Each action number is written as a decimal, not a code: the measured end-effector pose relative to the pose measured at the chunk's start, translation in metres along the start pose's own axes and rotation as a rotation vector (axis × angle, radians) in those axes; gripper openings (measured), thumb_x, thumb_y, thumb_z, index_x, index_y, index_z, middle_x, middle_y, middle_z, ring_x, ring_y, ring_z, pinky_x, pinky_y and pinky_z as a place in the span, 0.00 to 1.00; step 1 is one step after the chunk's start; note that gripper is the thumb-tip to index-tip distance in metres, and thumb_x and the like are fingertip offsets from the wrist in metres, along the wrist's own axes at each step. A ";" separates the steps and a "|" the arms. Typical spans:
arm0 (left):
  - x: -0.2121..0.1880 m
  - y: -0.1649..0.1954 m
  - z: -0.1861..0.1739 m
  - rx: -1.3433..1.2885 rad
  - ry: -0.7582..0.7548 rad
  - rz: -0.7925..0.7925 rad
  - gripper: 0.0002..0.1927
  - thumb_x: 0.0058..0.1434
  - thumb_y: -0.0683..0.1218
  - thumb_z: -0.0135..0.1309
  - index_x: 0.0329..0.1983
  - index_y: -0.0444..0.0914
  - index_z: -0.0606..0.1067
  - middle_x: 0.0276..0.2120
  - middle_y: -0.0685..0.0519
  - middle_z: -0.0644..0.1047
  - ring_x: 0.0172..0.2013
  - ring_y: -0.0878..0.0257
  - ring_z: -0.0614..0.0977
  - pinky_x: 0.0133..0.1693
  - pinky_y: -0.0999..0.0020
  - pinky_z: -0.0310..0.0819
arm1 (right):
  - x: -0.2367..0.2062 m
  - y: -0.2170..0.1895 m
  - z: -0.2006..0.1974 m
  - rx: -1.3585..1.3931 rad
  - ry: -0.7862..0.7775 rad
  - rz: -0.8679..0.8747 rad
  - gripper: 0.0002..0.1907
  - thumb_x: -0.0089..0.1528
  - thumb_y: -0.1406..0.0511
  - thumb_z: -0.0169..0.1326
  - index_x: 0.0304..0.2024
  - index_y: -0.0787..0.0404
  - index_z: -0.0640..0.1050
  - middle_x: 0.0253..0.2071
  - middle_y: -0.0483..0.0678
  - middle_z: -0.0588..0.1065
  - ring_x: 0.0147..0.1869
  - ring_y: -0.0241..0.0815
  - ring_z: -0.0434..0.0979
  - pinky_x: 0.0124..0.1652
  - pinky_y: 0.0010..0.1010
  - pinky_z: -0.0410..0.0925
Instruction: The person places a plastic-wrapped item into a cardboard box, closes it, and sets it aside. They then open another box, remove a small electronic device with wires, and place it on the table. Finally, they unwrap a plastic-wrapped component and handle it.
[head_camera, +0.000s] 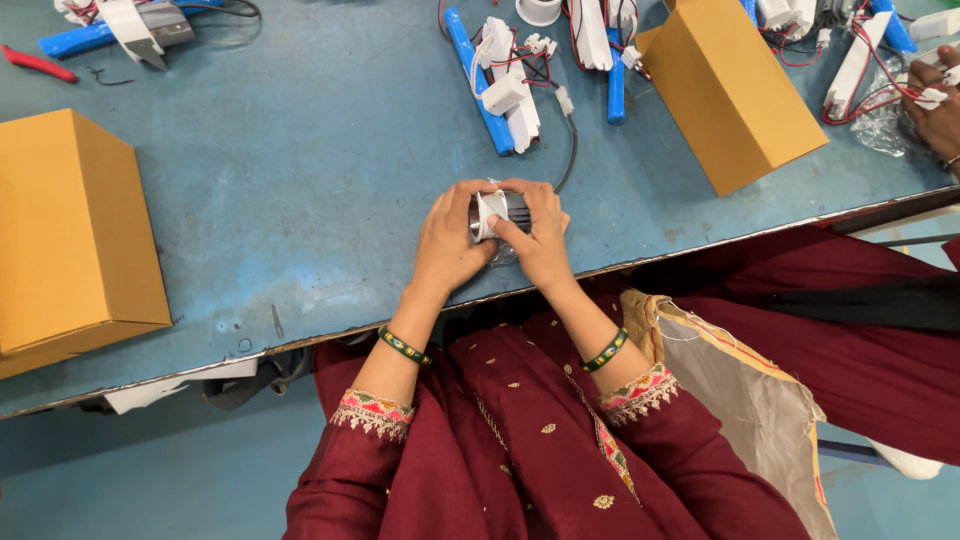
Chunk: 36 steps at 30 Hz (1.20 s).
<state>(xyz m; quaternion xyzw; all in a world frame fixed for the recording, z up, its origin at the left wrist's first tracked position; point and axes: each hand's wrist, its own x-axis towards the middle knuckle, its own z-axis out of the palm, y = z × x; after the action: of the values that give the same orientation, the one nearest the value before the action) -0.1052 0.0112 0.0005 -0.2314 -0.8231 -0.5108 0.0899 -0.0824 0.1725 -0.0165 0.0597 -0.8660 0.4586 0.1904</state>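
Hands meet near the front edge of the blue tabletop (300, 200) in the head view. Left hand (447, 240) and right hand (540, 238) are both wrapped around a small dark cylindrical part (500, 212) with a white piece on its face; the fingers of each hand curl over its top and the right thumb presses on the white piece. The part sits between the palms, just above the tabletop, with a bit of clear wrapping under it.

Each wrist wears a green bangle, and maroon embroidered sleeves run back toward the camera. A tan cardboard box (75, 230) stands well to the left, and another tan box (735, 90) lies tilted to the upper right. Beyond the hands lie blue bars (478, 80) with white connectors and red wires. At the far right edge another person's hand (935, 110) rests among similar parts.
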 end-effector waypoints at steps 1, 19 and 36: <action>-0.001 -0.001 0.000 -0.007 0.008 0.010 0.32 0.45 0.38 0.61 0.56 0.43 0.69 0.48 0.50 0.77 0.51 0.46 0.77 0.52 0.54 0.71 | -0.001 -0.001 0.001 -0.065 0.013 -0.018 0.22 0.60 0.61 0.61 0.56 0.57 0.78 0.53 0.47 0.73 0.59 0.51 0.71 0.59 0.43 0.58; -0.003 0.006 -0.005 -0.044 -0.008 -0.015 0.34 0.43 0.41 0.63 0.56 0.47 0.70 0.45 0.51 0.79 0.48 0.47 0.80 0.47 0.55 0.74 | 0.010 0.007 -0.031 0.351 -0.295 0.098 0.24 0.63 0.58 0.58 0.60 0.59 0.75 0.56 0.48 0.73 0.63 0.44 0.73 0.62 0.33 0.63; -0.006 0.003 -0.003 -0.006 0.024 0.052 0.34 0.43 0.41 0.63 0.57 0.46 0.70 0.46 0.50 0.77 0.49 0.47 0.79 0.50 0.54 0.73 | 0.009 0.011 -0.018 0.291 -0.200 0.160 0.20 0.61 0.59 0.60 0.53 0.58 0.78 0.50 0.46 0.74 0.58 0.41 0.73 0.58 0.31 0.65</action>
<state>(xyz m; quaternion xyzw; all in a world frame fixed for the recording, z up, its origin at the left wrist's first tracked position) -0.0990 0.0080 0.0016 -0.2468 -0.8141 -0.5135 0.1122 -0.0887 0.1938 -0.0127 0.0631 -0.8070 0.5845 0.0556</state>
